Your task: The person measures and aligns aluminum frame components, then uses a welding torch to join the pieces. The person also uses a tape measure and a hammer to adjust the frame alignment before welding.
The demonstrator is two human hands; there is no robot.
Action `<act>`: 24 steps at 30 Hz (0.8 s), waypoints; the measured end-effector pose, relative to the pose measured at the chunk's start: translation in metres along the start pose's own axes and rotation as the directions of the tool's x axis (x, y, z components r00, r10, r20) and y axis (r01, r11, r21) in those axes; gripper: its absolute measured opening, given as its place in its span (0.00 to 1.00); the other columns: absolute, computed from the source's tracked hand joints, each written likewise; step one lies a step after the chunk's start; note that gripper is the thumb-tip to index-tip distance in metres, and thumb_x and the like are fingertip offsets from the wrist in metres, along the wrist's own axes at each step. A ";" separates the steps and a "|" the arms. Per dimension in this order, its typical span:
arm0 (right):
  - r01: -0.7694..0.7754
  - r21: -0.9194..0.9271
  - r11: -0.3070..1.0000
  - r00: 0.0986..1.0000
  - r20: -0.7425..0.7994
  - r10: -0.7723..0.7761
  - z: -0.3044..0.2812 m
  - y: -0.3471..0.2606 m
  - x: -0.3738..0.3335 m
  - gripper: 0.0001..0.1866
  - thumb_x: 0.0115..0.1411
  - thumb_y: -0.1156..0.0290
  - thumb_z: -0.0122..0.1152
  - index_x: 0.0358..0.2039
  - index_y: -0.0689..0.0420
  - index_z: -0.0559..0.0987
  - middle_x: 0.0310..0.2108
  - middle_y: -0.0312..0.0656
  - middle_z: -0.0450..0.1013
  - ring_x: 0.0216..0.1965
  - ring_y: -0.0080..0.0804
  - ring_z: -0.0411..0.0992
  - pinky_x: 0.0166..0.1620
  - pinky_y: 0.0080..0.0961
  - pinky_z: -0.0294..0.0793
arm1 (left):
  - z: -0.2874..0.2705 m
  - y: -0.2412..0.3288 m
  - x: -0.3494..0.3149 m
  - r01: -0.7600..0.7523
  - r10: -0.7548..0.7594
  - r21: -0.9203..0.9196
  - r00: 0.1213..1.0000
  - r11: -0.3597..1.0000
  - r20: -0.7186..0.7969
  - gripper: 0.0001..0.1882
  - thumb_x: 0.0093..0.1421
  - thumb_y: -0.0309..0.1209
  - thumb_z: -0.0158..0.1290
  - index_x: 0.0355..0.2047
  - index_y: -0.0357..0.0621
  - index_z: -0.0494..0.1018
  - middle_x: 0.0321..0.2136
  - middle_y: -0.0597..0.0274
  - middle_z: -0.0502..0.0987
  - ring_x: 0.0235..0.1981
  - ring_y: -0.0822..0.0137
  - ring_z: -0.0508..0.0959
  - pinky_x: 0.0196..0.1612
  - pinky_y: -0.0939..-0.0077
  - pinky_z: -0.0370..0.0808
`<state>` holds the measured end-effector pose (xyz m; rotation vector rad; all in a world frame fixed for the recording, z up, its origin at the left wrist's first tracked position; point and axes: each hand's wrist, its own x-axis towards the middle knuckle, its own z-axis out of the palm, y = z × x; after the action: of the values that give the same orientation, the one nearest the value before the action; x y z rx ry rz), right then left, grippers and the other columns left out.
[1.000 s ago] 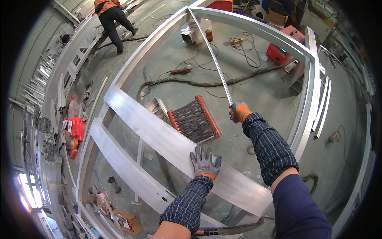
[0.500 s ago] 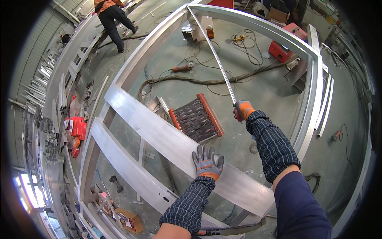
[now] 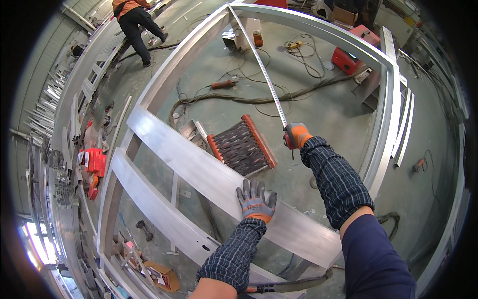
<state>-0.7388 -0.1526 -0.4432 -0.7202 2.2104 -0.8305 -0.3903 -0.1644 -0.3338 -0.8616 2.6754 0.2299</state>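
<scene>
My left hand, in a grey and orange work glove, lies flat with fingers spread on a wide, curved aluminium panel. This panel spans a large metal frame. In front of me my right hand, gloved the same way, is closed around a red and black tape measure. Its white blade runs out tautly to the far corner of the frame. Below the wide panel a second, narrower curved panel with a small slot lies across the frame.
On the floor inside the frame are an orange-ended rack with dark mesh, an angle grinder and a thick cable. A red machine stands far right. Another person works at the far left. An open cardboard box sits lower left.
My right hand has shifted slightly left and up with the tape measure. The whole view has moved a little; my left hand stays on the panel.
</scene>
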 end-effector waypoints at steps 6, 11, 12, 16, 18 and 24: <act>-0.040 -0.192 0.981 0.998 0.030 0.046 -0.032 -0.018 -0.026 0.06 0.55 0.67 0.66 0.25 0.53 0.86 0.25 0.48 0.81 0.31 0.48 0.83 0.34 0.40 0.82 | 0.008 0.005 0.005 -0.034 0.031 -0.033 0.996 0.999 -0.084 0.40 0.68 0.60 0.43 0.74 0.51 0.61 0.77 0.55 0.52 0.78 0.49 0.43 0.78 0.42 0.31; -0.137 0.187 0.973 0.990 0.068 0.127 -0.032 -0.038 -0.124 0.09 0.61 0.66 0.63 0.31 0.57 0.85 0.27 0.47 0.83 0.29 0.43 0.83 0.33 0.37 0.82 | 0.008 -0.003 -0.001 -0.028 0.027 -0.010 0.996 1.000 -0.080 0.41 0.68 0.60 0.43 0.74 0.51 0.61 0.77 0.56 0.51 0.78 0.49 0.43 0.78 0.44 0.32; -0.162 0.267 0.950 0.986 0.091 0.142 -0.035 -0.037 -0.148 0.10 0.64 0.65 0.62 0.33 0.58 0.84 0.28 0.48 0.82 0.28 0.42 0.83 0.31 0.37 0.82 | 0.005 -0.001 -0.002 -0.011 0.012 0.024 0.998 1.000 -0.054 0.42 0.68 0.61 0.42 0.74 0.51 0.60 0.77 0.57 0.50 0.78 0.49 0.43 0.78 0.45 0.32; -0.291 0.628 0.722 0.957 0.181 0.228 -0.042 -0.033 -0.276 0.14 0.67 0.63 0.61 0.40 0.63 0.81 0.28 0.43 0.79 0.24 0.33 0.80 0.28 0.32 0.80 | 0.008 0.000 0.003 0.005 -0.002 0.059 0.999 0.998 -0.051 0.42 0.68 0.63 0.39 0.75 0.52 0.60 0.77 0.59 0.50 0.79 0.50 0.43 0.78 0.46 0.32; -0.352 0.703 0.618 0.935 0.230 0.270 -0.048 -0.040 -0.342 0.15 0.67 0.62 0.60 0.40 0.63 0.81 0.28 0.42 0.79 0.24 0.31 0.78 0.30 0.30 0.80 | 0.014 -0.005 0.000 0.020 -0.008 0.096 0.992 0.995 -0.128 0.42 0.68 0.63 0.38 0.74 0.53 0.62 0.78 0.59 0.51 0.78 0.50 0.44 0.78 0.46 0.33; -0.513 0.717 0.471 0.844 0.322 0.429 -0.030 0.016 -0.516 0.16 0.70 0.61 0.57 0.43 0.64 0.81 0.31 0.42 0.80 0.29 0.28 0.80 0.35 0.26 0.81 | 0.040 0.000 0.010 0.025 0.018 0.160 0.965 0.987 -0.263 0.39 0.69 0.62 0.37 0.71 0.54 0.66 0.77 0.60 0.55 0.79 0.55 0.48 0.78 0.48 0.37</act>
<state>-0.4397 0.2167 -0.2400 0.2979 1.5404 -1.2766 -0.3877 -0.1597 -0.3746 -0.9005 2.8861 -0.1123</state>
